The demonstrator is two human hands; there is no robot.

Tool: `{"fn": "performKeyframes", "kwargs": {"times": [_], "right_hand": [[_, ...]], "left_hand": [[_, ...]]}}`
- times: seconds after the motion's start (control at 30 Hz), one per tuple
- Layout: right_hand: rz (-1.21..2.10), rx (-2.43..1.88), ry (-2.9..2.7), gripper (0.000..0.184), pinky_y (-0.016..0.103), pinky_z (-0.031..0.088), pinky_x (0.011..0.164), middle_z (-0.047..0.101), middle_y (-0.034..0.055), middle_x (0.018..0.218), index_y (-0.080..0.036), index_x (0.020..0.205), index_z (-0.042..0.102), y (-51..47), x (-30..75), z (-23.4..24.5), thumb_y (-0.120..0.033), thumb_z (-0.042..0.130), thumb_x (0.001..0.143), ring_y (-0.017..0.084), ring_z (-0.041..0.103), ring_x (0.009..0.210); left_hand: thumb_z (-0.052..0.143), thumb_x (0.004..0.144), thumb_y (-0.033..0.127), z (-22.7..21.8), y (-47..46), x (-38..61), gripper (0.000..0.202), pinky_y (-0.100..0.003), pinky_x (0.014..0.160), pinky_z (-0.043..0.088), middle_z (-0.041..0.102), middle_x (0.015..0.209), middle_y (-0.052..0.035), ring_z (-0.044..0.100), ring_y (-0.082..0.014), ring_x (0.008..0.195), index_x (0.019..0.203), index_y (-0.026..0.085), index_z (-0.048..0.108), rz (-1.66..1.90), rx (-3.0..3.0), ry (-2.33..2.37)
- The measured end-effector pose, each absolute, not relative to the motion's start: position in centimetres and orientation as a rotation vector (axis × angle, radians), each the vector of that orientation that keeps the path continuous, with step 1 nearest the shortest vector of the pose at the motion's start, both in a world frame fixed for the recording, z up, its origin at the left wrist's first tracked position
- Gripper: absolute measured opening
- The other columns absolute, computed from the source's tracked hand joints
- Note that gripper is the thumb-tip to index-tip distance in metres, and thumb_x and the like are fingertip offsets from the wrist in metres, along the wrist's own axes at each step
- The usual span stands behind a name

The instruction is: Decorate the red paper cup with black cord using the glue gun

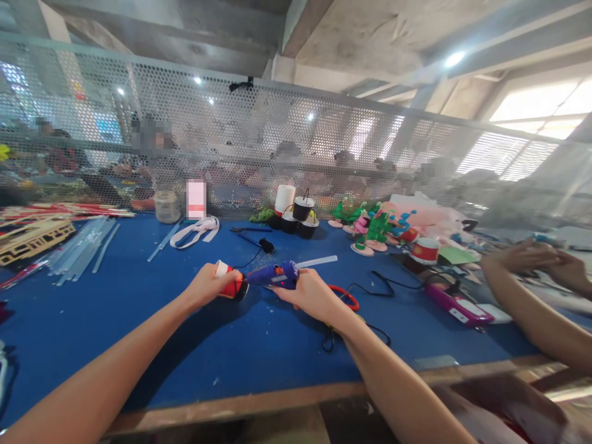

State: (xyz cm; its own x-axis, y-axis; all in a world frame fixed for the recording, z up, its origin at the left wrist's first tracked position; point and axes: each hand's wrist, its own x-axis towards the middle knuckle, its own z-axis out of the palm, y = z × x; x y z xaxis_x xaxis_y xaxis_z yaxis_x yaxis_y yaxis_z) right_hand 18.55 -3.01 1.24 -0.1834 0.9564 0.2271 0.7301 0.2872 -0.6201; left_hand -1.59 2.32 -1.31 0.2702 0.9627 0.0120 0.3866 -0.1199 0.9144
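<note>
My left hand is closed round a small red, white and black cup, tipped on its side above the table. In my right hand is a purple hot glue gun, its nozzle at the dark end of the cup; whether it touches I cannot tell. A clear glue stick pokes out of the gun's back. Under and beside my right wrist lie red-handled scissors and a black cord.
Loose glue sticks and wooden cut-outs lie at left. Behind stand a jar, white ribbon, pliers and small black pots. At right are green pipe-cleaner figures, a purple power strip and a co-worker's arms.
</note>
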Motion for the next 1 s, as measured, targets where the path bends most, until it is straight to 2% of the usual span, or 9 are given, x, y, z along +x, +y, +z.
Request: {"fn": "performKeyframes", "kwargs": {"times": [0.23,0.4,0.67,1.0], "right_hand": [[0.368,-1.544,-1.967,0.015,0.022,0.035,0.045,0.050,-0.0020,0.042,-0.017,0.056,0.051,-2.70,18.48,0.92,-0.023,0.054,0.069,0.013,0.050,0.044],[0.370,-1.461,-2.057,0.025,0.021,0.032,0.044,0.045,-0.0030,0.041,-0.018,0.047,0.046,-2.97,18.52,0.90,-0.023,0.053,0.070,0.010,0.045,0.043],[0.274,-1.380,-2.120,0.020,0.020,0.028,0.044,0.043,-0.0024,0.047,-0.017,0.050,0.049,-3.14,18.39,0.46,-0.021,0.051,0.069,0.011,0.043,0.049],[0.250,-1.410,-2.137,0.021,0.021,0.028,0.045,0.043,-0.0029,0.047,-0.017,0.049,0.047,-3.24,18.37,0.42,-0.020,0.052,0.069,0.010,0.041,0.048]], "left_hand": [[0.054,0.060,0.046,-1.49,2.44,-1.67,0.034,-0.021,0.045,0.020,0.034,0.044,0.0060,0.028,-0.0072,0.044,0.049,0.015,0.046,0.821,1.687,1.260],[0.055,0.059,0.044,-1.38,2.36,-1.60,0.033,-0.021,0.044,0.019,0.035,0.043,0.0060,0.029,-0.0072,0.044,0.047,0.016,0.044,0.837,1.670,1.298],[0.056,0.058,0.042,-1.30,2.20,-1.43,0.032,-0.021,0.043,0.020,0.036,0.040,0.0059,0.031,-0.0076,0.042,0.044,0.016,0.044,0.876,1.613,1.314],[0.056,0.059,0.043,-1.32,2.22,-1.32,0.034,-0.021,0.042,0.019,0.035,0.039,0.0061,0.031,-0.0072,0.041,0.043,0.016,0.042,0.890,1.600,1.335]]}}
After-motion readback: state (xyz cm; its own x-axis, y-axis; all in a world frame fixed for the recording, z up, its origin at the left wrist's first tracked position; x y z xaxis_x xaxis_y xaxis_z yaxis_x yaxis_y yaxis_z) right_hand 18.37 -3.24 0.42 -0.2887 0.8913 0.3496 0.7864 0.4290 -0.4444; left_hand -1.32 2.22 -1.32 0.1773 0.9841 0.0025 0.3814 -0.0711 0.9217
